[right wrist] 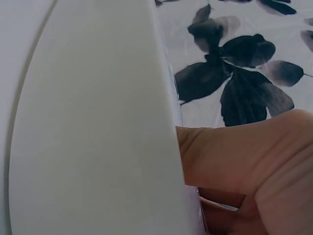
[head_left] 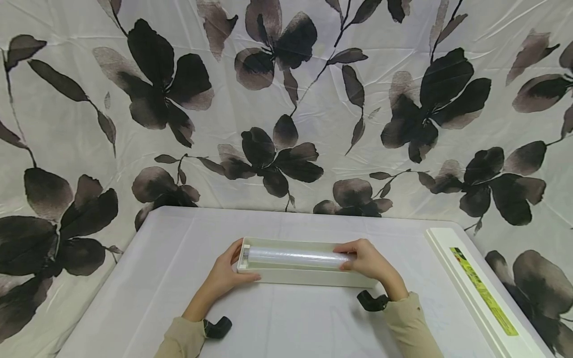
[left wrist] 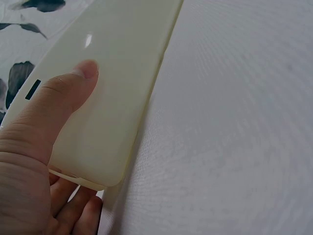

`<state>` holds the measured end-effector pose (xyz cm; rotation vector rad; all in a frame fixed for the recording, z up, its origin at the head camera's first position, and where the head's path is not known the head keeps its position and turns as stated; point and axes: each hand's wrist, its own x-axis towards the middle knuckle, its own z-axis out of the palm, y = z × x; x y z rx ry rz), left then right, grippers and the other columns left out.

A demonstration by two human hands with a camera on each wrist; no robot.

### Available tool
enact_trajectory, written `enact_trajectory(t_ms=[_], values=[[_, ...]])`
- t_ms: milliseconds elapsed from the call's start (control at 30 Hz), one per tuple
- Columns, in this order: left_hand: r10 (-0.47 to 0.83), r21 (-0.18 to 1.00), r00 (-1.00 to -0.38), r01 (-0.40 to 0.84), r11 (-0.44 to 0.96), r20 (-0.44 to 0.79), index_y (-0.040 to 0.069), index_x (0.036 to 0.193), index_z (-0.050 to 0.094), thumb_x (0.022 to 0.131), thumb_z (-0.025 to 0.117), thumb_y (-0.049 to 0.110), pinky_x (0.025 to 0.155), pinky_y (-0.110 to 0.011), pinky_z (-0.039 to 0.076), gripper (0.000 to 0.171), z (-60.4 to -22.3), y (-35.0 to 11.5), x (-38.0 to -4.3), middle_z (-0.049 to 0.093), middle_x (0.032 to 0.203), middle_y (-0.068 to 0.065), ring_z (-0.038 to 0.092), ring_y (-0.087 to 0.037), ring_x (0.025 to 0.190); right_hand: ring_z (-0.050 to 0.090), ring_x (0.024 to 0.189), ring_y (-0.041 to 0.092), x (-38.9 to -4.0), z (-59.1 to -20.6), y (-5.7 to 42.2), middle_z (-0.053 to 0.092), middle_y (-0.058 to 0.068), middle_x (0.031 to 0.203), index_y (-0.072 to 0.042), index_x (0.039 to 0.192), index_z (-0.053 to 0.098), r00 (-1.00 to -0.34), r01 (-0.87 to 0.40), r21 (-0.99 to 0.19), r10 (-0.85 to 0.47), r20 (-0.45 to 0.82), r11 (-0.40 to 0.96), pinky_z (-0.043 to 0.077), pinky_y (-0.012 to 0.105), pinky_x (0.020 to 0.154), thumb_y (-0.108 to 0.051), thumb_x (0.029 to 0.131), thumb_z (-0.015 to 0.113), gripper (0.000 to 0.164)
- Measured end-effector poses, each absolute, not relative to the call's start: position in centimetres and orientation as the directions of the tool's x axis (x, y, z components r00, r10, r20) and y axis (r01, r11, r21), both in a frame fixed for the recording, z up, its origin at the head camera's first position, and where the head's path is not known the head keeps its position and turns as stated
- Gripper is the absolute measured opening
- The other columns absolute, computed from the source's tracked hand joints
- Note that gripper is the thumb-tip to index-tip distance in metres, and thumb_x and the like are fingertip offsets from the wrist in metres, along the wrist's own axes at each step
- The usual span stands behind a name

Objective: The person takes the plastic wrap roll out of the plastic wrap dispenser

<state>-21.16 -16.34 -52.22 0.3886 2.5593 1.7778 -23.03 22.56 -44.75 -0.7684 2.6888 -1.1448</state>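
Observation:
A long off-white plastic box [head_left: 309, 278] without a cover lies on the table, and a roll of clear plastic wrap [head_left: 286, 256] sits inside it. My left hand [head_left: 226, 269] grips the box's left end. In the left wrist view its thumb [left wrist: 73, 90] lies on the front wall of the box [left wrist: 117, 112], with the other fingers around the end. With its thumb and fingers, my right hand [head_left: 370, 259] holds the roll's right end inside the box. The front wall [right wrist: 98, 117] partly hides that thumb in the right wrist view.
A long white lid [head_left: 443, 263] with a yellow label [head_left: 483, 293] lies along the table's right edge. White cloth covers the table [head_left: 286, 323]. Behind it hangs a floral curtain [head_left: 340, 124]. Each wrist carries a black camera mount [head_left: 218, 328].

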Motion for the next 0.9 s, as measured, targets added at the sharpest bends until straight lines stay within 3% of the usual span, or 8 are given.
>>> enact_trajectory(t_ms=[900], values=[[0.208,0.921,-0.967,0.213,0.325,0.15,0.012,0.151,0.036,0.064,0.096,0.027,0.113,-0.045,0.036,0.107,-52.4,-16.5,-21.2,0.048,0.147,-0.011,0.043,-0.031,0.137,0.068,0.097,0.026,-22.9,-42.9,22.3,0.072,0.016,0.108,0.004,0.111,0.073,-0.857,-0.425,-0.711,-0.502,0.117,0.56,0.057,0.035,0.081,0.004,0.075,0.081,0.036]])
